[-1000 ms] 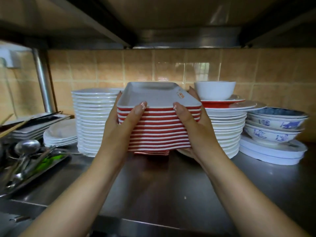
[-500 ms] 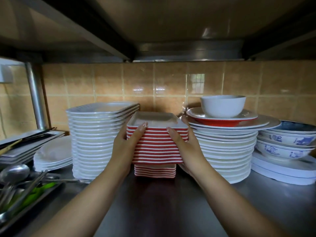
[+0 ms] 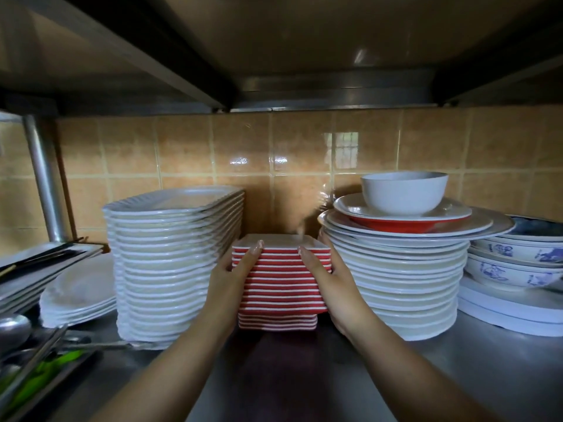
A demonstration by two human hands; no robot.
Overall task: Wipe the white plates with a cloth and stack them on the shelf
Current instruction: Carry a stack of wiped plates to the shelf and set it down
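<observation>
Two hands hold a stack of red-sided square plates (image 3: 281,278) with white tops, set far back on a steel shelf (image 3: 457,376) against a tan tiled wall (image 3: 182,147). The left hand (image 3: 234,278) grips the stack's left side and the right hand (image 3: 326,284) grips its right side, thumbs lying across the near face. The held plates sit on a few more of the same kind below. The gap is tight: a tall pile of white oblong plates (image 3: 170,263) stands just beside on the left, and a pile of round white plates (image 3: 402,284) just beside on the right, topped by a red dish and a white bowl (image 3: 403,191). Far right are blue-patterned bowls (image 3: 515,263). At near left lie flat white plates (image 3: 79,290) and a tray of metal utensils (image 3: 33,360). Another shelf hangs overhead.
</observation>
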